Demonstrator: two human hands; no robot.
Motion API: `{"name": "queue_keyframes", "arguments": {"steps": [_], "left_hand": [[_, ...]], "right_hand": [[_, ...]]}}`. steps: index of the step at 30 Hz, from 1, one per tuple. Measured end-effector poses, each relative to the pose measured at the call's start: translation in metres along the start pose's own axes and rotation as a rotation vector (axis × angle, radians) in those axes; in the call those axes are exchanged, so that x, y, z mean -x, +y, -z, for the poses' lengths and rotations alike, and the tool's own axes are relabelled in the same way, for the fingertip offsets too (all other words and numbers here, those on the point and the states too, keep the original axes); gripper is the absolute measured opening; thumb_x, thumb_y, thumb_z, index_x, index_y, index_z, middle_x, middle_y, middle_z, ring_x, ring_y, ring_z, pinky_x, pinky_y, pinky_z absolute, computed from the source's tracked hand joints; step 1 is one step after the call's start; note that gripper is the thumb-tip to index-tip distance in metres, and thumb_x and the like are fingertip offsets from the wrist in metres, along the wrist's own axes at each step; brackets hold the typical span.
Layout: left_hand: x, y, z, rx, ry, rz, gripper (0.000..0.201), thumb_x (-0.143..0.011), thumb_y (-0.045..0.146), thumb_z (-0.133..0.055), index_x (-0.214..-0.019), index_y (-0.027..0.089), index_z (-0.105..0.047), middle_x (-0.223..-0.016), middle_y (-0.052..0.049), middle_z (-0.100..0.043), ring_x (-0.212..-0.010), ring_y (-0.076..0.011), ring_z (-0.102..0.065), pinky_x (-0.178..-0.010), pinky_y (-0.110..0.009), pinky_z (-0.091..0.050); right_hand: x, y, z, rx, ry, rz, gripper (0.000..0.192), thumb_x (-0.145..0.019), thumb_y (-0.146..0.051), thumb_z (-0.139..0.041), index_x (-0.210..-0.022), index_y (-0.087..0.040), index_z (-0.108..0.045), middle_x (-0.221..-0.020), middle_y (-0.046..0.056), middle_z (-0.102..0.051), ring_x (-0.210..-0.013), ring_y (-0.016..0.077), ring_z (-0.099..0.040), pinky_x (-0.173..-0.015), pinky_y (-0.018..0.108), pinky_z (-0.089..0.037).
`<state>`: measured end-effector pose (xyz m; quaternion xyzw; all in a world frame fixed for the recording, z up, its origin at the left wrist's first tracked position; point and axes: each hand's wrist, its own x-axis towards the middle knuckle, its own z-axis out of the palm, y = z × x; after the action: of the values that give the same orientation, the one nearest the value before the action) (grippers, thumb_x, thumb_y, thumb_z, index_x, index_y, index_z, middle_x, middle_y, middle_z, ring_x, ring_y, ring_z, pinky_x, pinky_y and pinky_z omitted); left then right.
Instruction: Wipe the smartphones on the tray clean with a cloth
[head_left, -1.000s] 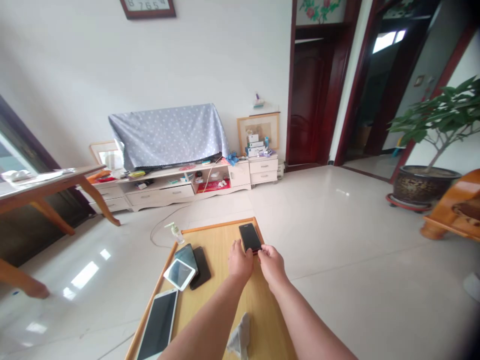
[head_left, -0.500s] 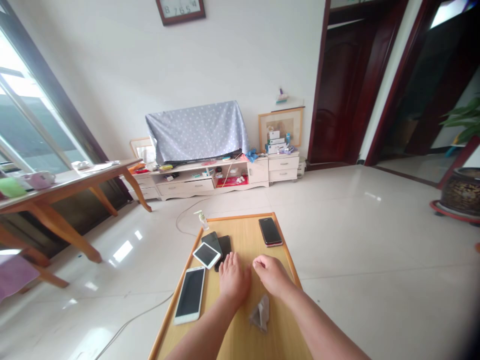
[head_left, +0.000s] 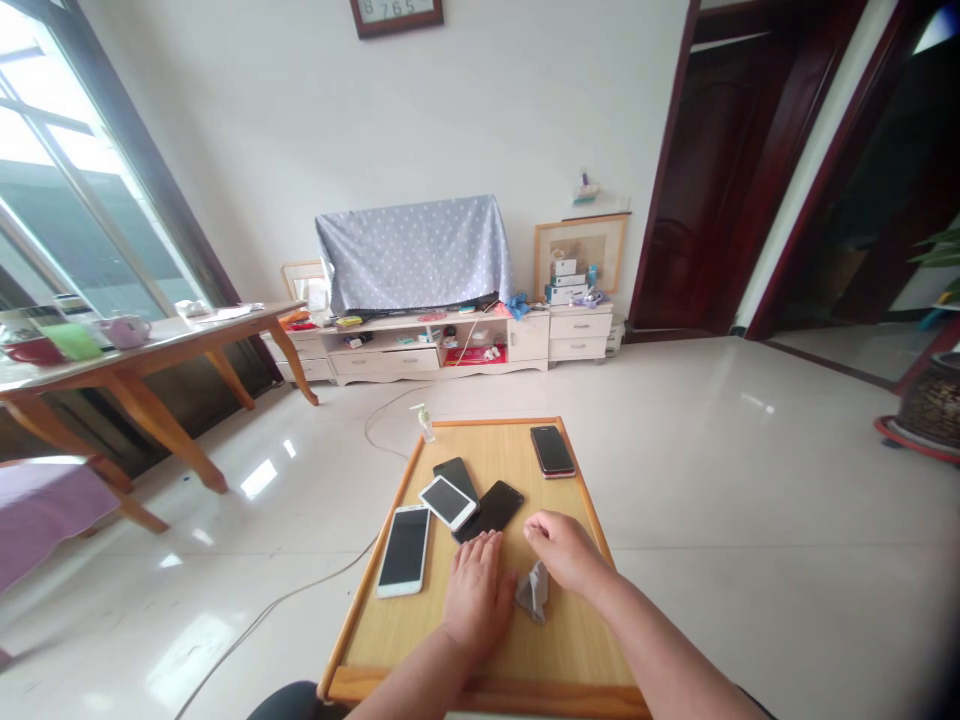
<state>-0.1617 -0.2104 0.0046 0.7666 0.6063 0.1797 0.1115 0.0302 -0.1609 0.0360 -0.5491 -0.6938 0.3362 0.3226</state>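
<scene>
My left hand [head_left: 480, 592] lies flat on the small wooden table [head_left: 375, 640], its fingers stretched out by the lower edge of a black phone [head_left: 499, 508]. My right hand [head_left: 568, 550] rests at the table's right side with its fingers curled in. What they hold, if anything, is hidden. A crumpled grey cloth [head_left: 533, 593] lies between the two hands. One white-framed phone [head_left: 448, 502] overlaps the black phone and a dark phone [head_left: 456, 477]. A larger white phone [head_left: 404, 552] lies at the left edge.
A pump bottle [head_left: 425, 424] stands at the table's far left corner. At the far right, a black phone [head_left: 553, 450] lies on something with a reddish edge. A cable [head_left: 300, 588] runs over the floor at left. Beyond stands a low white cabinet [head_left: 390, 363].
The black phone has turned clockwise and now slants out to the right from under the white-framed one. My left hand sits below it. The view has shifted, showing the table's near edge.
</scene>
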Motion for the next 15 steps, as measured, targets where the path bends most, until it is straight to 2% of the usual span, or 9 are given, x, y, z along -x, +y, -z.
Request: {"name": "queue_keyframes", "arguments": {"steps": [4, 7, 10, 15], "left_hand": [[-0.009, -0.003, 0.013, -0.057, 0.071, 0.101, 0.04, -0.094, 0.035, -0.042, -0.128, 0.023, -0.059, -0.139, -0.011, -0.057, -0.13, -0.0291, -0.049, -0.108, -0.044, -0.039], [-0.021, -0.009, 0.021, -0.129, 0.082, 0.177, 0.033, -0.093, 0.031, -0.042, -0.116, 0.023, -0.064, -0.13, -0.011, -0.061, -0.123, -0.0294, -0.052, -0.099, -0.043, -0.043], [-0.026, -0.014, 0.022, -0.146, 0.084, 0.174, 0.033, -0.091, 0.029, -0.044, -0.116, 0.024, -0.064, -0.13, -0.01, -0.061, -0.122, -0.0289, -0.052, -0.098, -0.042, -0.042], [-0.024, -0.02, 0.019, -0.193, 0.116, 0.185, 0.036, -0.091, 0.033, -0.046, -0.122, 0.027, -0.062, -0.143, -0.008, -0.054, -0.129, -0.0305, -0.047, -0.103, -0.044, -0.038]], "right_hand": [[0.009, -0.001, 0.002, 0.002, -0.016, -0.01, 0.022, -0.087, -0.037, -0.055, -0.078, -0.021, -0.068, -0.07, -0.001, -0.066, -0.067, 0.0161, -0.058, -0.062, 0.024, -0.036], [0.013, 0.002, 0.003, 0.017, -0.011, -0.011, 0.022, -0.086, -0.036, -0.054, -0.078, -0.021, -0.067, -0.07, -0.001, -0.067, -0.067, 0.0162, -0.058, -0.062, 0.024, -0.036], [0.014, 0.006, 0.005, 0.049, -0.005, 0.007, 0.023, -0.088, -0.035, -0.051, -0.078, -0.021, -0.066, -0.072, -0.001, -0.066, -0.067, 0.0156, -0.057, -0.062, 0.024, -0.035], [0.014, 0.009, 0.008, 0.08, -0.012, 0.015, 0.022, -0.089, -0.034, -0.05, -0.08, -0.022, -0.066, -0.073, -0.001, -0.066, -0.068, 0.0154, -0.058, -0.061, 0.025, -0.033]]}}
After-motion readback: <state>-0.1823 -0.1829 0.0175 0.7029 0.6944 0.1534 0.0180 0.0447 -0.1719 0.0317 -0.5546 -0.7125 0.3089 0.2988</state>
